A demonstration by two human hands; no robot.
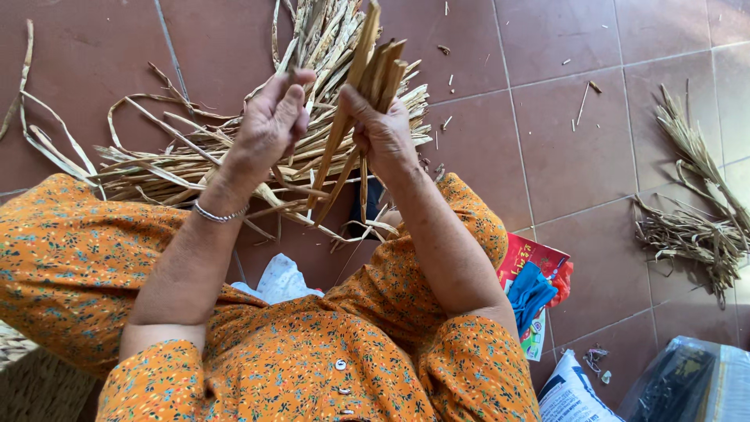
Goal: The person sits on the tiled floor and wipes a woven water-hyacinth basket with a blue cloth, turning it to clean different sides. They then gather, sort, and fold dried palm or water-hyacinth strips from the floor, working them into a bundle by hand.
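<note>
Early stage: right hand (pixel 383 133) grips a few flat dried strips (pixel 367 74), left hand (pixel 269 121) pinches one; large loose pile (pixel 195 168) unworked.

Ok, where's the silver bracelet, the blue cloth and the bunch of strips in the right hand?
silver bracelet (pixel 220 214), head view, band on left wrist.
blue cloth (pixel 528 292), head view, middle fold.
bunch of strips (pixel 378 69), head view, above right hand (pixel 380 133).

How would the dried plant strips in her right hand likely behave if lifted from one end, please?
The dried strips in the right hand stand up unsupported, so they are probably fairly stiff. They look thin and papery, so likely light. Loose strips on the floor curl and bend, so longer ones may flop.
</note>
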